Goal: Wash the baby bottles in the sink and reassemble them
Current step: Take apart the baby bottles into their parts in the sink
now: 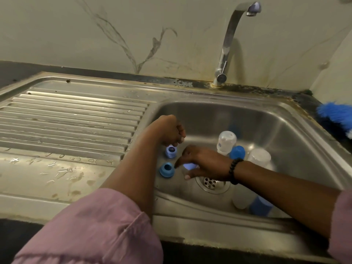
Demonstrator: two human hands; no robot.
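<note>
At the far left lies the ribbed steel drainboard (pixel 72 119), wet with scattered drops along its near edge. A pink sleeve (pixel 99 229) crosses its near right corner, and the bare forearm runs up to the left hand (pixel 167 132), which hangs over the left wall of the sink basin (pixel 285 130) with its fingers curled under; whether they pinch anything cannot be told. Just below it, against the basin's left wall, a pale blue bottle ring (pixel 171 151) sits open end up, and a darker blue bottle ring (pixel 167 170) sits nearer the near edge. Just beside that one, the right hand (pixel 202 162) reaches in from the right, its fingers curled around a small pale blue piece (pixel 187 166) that is mostly hidden. A black bead bracelet (pixel 234 170) circles that wrist. The drain strainer (pixel 210 182) lies just under the hand. Toward the basin's back stand a clear bottle cap (pixel 227 139), a blue cap (pixel 237 152) and a cloudy bottle (pixel 259 159), close together. A bottle with a blue end (pixel 253 202) lies at the near right wall. The chrome faucet (pixel 228 44) rises from the back rim. A blue bristled bottle brush (pixel 335 117) rests at the right edge.
</note>
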